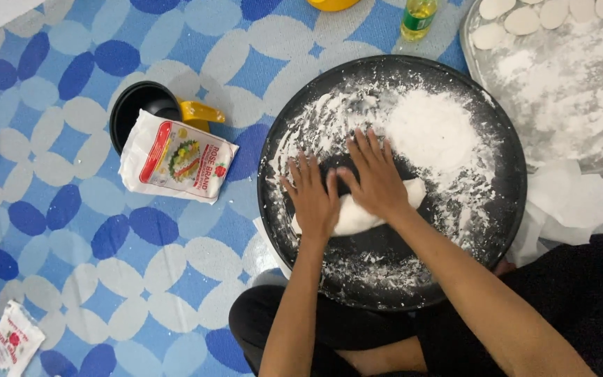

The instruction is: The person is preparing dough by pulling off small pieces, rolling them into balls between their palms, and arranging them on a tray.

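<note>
Left hand (313,199) and right hand (375,178): both flat, fingers spread, palms pressing on the dough (357,213), gripping nothing. Dough: a white roll on the floured black tray (497,209), long axis apparently running left-low to right-high; its middle is hidden beneath the hands.

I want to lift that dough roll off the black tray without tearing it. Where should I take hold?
Probably by both ends at once, from above. The dough roll lies slanted under the left hand and right hand; its right end pokes out free, on the floured black tray.
</note>
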